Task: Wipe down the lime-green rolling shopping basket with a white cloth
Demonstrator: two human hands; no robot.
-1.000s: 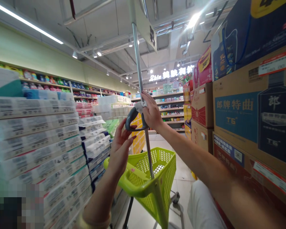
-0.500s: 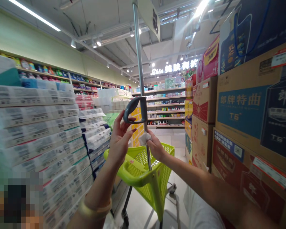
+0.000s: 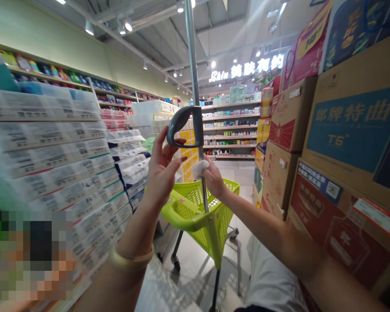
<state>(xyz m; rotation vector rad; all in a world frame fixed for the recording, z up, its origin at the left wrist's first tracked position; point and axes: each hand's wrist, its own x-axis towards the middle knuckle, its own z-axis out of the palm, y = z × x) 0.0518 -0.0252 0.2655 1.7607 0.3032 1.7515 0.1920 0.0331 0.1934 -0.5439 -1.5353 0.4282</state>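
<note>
A grey looped plastic handle (image 3: 199, 125) is fixed on an upright metal pole (image 3: 191, 56). My left hand (image 3: 162, 169) is at the handle's lower left corner, its fingers curled behind the loop and a fingertip showing through it. The left thumb stands apart, below the loop. Just under the handle, my right hand (image 3: 214, 180) pinches a crumpled white cloth or tissue (image 3: 200, 169) against the pole. The pole's lower end meets the rim of a lime-green plastic shopping cart (image 3: 185, 223) with perforated basket walls and dark legs on wheels.
Stacked wrapped paper packs (image 3: 48, 134) line the left side. Printed cartons (image 3: 354, 112) are piled close on the right. Stocked shelves (image 3: 230, 125) stand at the aisle's far end. A trousered leg (image 3: 273, 277) shows at the bottom, and a pixelated patch covers the lower left.
The view has tilted down, so the handle, cart and hands sit higher in the picture. Both hands keep their places at the handle and pole; the right still has the white cloth or tissue.
</note>
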